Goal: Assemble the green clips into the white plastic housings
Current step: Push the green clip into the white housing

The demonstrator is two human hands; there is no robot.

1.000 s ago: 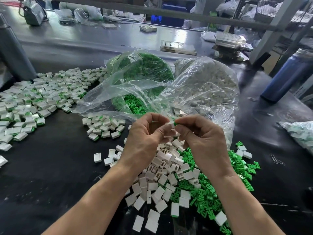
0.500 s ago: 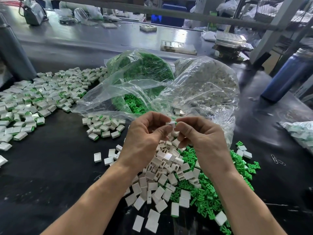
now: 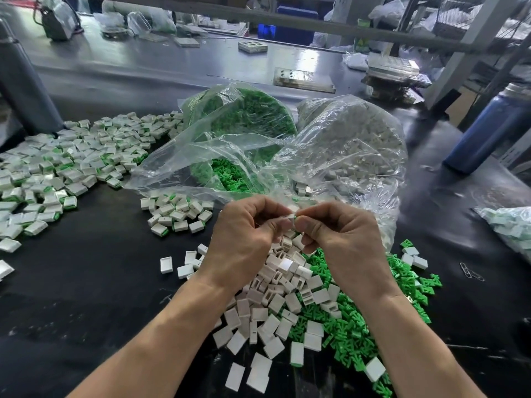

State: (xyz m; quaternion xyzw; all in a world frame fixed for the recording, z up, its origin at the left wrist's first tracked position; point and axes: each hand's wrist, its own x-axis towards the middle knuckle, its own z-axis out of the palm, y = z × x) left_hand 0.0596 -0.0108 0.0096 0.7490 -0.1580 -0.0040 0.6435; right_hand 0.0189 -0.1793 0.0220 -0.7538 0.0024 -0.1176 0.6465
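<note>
View: single head-worn wide-angle camera.
Facing: forward and down across the black table (image 3: pixel 71 297).
Nearness: close above both hands, forearms entering from the bottom edge.
Reach: the table's far edge and shelving behind show, bent by the lens.

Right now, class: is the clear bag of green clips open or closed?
Open. The clear bag of green clips lies tipped on the table, its mouth gaping toward the hands, with loose clips showing inside.

Two hands meeting over a heap of loose housings (image 3: pixel 275 294) near the desk's (image 3: pixel 86 297) front, clips (image 3: pixel 353 334) spread right of that heap, two bags (image 3: pixel 359 145) behind, assembled pieces (image 3: pixel 71 168) far left, bottle (image 3: pixel 488 130) far right.
</note>
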